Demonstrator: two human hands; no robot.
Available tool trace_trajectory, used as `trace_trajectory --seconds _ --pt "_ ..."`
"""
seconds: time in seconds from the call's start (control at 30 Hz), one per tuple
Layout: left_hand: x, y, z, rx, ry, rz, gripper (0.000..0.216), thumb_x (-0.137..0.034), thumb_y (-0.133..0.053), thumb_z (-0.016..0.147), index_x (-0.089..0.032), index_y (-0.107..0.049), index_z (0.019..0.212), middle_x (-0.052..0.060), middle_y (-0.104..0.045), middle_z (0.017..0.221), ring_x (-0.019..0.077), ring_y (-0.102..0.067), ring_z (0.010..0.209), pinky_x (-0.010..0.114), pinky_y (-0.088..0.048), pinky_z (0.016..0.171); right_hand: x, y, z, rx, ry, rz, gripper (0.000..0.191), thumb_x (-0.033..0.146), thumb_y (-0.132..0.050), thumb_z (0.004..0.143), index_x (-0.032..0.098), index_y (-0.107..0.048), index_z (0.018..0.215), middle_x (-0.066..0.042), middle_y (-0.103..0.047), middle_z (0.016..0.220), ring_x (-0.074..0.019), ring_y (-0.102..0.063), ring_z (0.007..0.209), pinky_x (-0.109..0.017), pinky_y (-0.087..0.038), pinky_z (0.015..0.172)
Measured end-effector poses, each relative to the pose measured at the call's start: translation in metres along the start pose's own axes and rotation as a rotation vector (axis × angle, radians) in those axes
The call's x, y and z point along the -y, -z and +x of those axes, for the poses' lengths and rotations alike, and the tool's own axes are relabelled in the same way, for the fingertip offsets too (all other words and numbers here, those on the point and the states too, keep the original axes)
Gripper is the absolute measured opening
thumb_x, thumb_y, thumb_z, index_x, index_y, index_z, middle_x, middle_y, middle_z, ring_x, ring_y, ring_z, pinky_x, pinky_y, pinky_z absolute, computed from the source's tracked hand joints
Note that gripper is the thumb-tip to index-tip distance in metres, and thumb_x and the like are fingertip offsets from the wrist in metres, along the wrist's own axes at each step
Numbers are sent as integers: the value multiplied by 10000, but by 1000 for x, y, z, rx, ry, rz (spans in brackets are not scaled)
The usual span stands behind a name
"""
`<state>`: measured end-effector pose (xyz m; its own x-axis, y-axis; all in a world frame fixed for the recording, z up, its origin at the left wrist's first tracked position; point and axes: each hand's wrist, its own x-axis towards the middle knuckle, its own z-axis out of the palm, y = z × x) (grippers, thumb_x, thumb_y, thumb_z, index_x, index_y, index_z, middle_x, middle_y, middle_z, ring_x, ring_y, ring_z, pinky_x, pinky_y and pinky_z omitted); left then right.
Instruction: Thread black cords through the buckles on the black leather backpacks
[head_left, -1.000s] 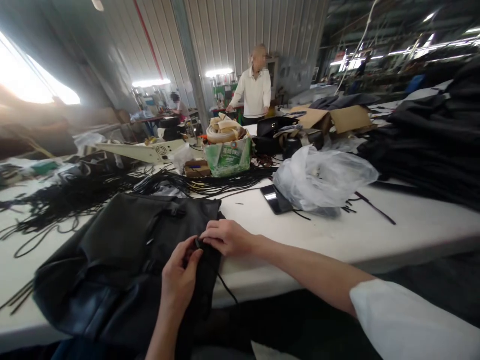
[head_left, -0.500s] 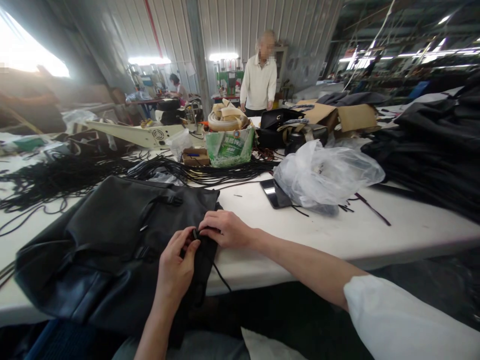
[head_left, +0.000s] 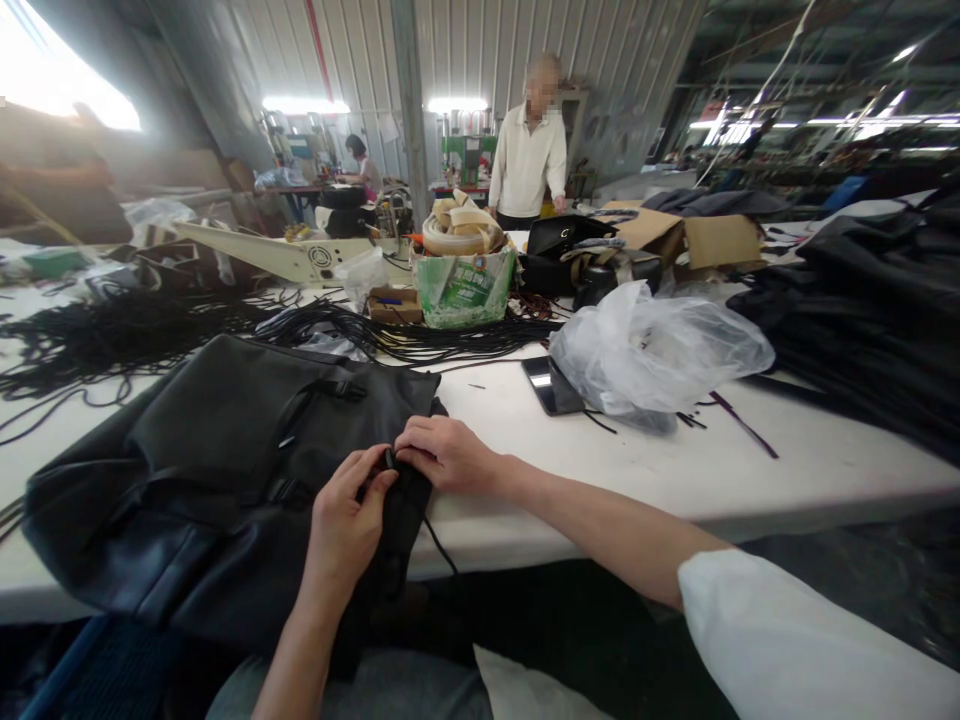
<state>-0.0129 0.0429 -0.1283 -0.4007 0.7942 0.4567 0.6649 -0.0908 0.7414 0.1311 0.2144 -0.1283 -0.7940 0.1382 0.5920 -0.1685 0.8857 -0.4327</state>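
A black leather backpack (head_left: 225, 470) lies flat on the white table (head_left: 675, 470), its lower edge hanging over the near side. My left hand (head_left: 346, 525) and my right hand (head_left: 444, 455) meet at the bag's right corner. Both pinch a small black fitting (head_left: 390, 460) on that corner. A thin black cord (head_left: 439, 540) dangles from the corner below my hands.
Several loose black cords (head_left: 112, 340) spread over the table's left and middle. A phone (head_left: 547, 385) lies beside a clear plastic bag (head_left: 660, 350). Stacked black material (head_left: 870, 300) fills the right. A green sack (head_left: 465, 290) and cardboard box (head_left: 697, 240) stand behind; a person in white (head_left: 532, 160) stands beyond.
My hands stay pinched on the bag's corner. The view has shifted, so the bag and hands sit a little higher and further left in the picture.
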Motion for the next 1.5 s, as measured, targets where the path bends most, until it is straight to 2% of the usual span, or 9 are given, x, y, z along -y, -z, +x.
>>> trace_trajectory --seconds 0.3,0.53,0.67,0.77,0.9,1.1,1.23,1.4,1.5 --pt "-5 0 2 4 19 11 291 -369 -648 1044 -215 -790 1246 56 -783 1140 243 -750 1032 349 -577 937 -1 -5 0 25 -17 -66 213 287 -528 1187 179 -704 1130 -53 -679 1032 -176 -632 895 -301 -445 810" --pt "4 2 2 -21 157 -70 362 -482 -697 997 -235 -796 1242 28 -770 1033 222 -718 908 340 -554 851 19 34 4 -117 44 -300 303 494 -708 1110 195 -731 1155 -99 -739 1142 -255 -647 1063 -416 -436 995" --pt "12 3 5 -5 224 -161 430 -516 -721 962 -226 -797 1269 50 -804 1104 244 -752 983 360 -570 903 52 49 -14 187 161 -321 176 276 -577 1159 218 -714 1253 -73 -724 1082 -214 -627 925 -355 -462 832" --pt "13 2 8 -2 226 -178 424 -506 -722 938 -221 -812 1238 68 -817 1129 264 -762 1025 383 -577 946 63 51 -30 408 321 -374 244 124 -558 1108 241 -734 1231 -81 -695 1333 -224 -623 1047 -378 -487 890" --pt "13 1 10 4 237 -196 445 -517 -730 908 -213 -825 1219 87 -825 1165 283 -765 1064 409 -583 988 59 51 -38 522 458 -351 202 137 -670 1066 261 -761 1198 -66 -652 1446 -228 -613 1186 -390 -512 959" --pt "13 4 12 1 267 -239 498 -559 -750 895 -201 -832 1231 93 -839 1158 294 -778 1065 411 -604 962 49 46 -36 543 443 -324 127 259 -652 1127 220 -740 1044 -75 -729 1202 -208 -645 994 -372 -500 816" --pt "13 6 13 -5 277 -281 515 -580 -770 882 -197 -841 1219 97 -849 1164 295 -793 1055 407 -625 948 45 42 -38 438 315 -127 169 262 -589 1159 198 -697 1046 -81 -756 1123 -196 -682 978 -356 -525 854" --pt "10 9 12 30 423 -438 671 -635 -875 794 -193 -825 1297 106 -852 1205 317 -792 1142 461 -612 1077 44 38 -20 -25 -217 380 259 308 -515 1185 171 -694 1312 -27 -744 909 -154 -702 852 -299 -553 851" --pt "7 11 11 30 524 -522 810 -686 -950 697 -186 -819 1320 105 -859 1154 321 -795 1135 481 -601 1113 43 26 -2 -94 -381 528 323 386 -573 1159 152 -736 1308 -17 -740 879 -149 -683 837 -285 -541 844"
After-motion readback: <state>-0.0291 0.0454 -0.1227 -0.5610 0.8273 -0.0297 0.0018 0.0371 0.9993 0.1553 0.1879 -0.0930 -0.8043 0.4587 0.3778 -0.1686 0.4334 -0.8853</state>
